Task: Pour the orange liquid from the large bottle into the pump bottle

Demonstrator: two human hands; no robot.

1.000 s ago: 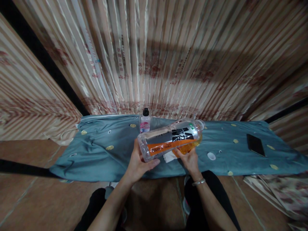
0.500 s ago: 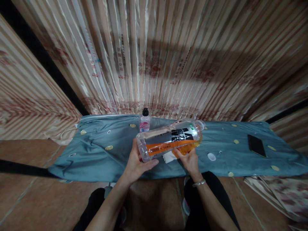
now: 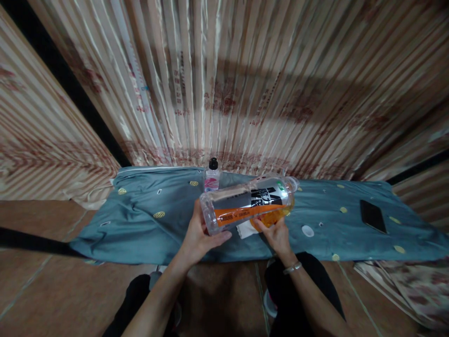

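A large clear plastic bottle (image 3: 245, 201) with a silver, black and orange label lies tilted across both hands, its neck to the right. My left hand (image 3: 201, 234) is closed around its base end. Under the neck half, my right hand (image 3: 277, 236) grips from below, thumb up and other fingers mostly hidden. Orange liquid (image 3: 275, 216) shows between that hand and the label; I cannot tell whether it is in this bottle or a separate container. A white paper-like piece (image 3: 246, 230) is beside my right thumb. Behind stands a small clear bottle (image 3: 212, 180) with a black cap and pink label.
A teal patterned cloth (image 3: 140, 234) covers the low surface before me. Toward the right are a small white round object (image 3: 307, 230) and a black phone (image 3: 372, 216). Pleated curtains (image 3: 224, 84) hang close behind, and dark poles (image 3: 70, 89) slant at the sides.
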